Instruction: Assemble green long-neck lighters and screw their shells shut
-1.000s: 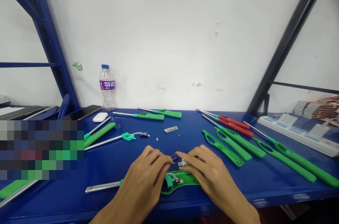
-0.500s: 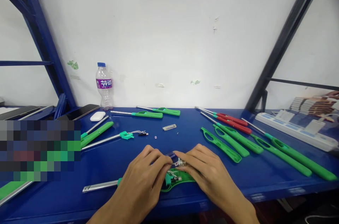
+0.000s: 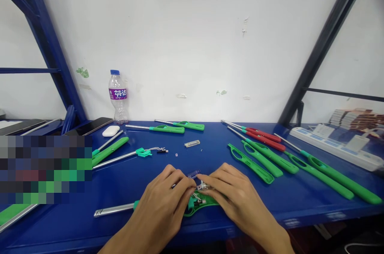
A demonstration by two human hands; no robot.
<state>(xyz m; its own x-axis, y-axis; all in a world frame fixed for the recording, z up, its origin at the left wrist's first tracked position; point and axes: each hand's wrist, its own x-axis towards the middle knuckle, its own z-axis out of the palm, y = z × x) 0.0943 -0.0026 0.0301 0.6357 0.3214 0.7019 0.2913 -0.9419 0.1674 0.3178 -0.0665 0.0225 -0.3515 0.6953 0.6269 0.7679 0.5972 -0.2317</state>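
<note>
Here, both hands (image 3: 169, 196) (image 3: 234, 192) curled inward

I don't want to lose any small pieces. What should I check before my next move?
1. Right hand holds the small pale part: ok.
2. Left hand has a firm grip: cannot tell, its fingers hide it.
3. Green shell lies open beneath the hands: ok.
4. White wires fully seated: cannot tell, partly hidden.
5. Far clear piece lies apart from both hands: ok.
6. Bottle stands upright: ok.
</note>
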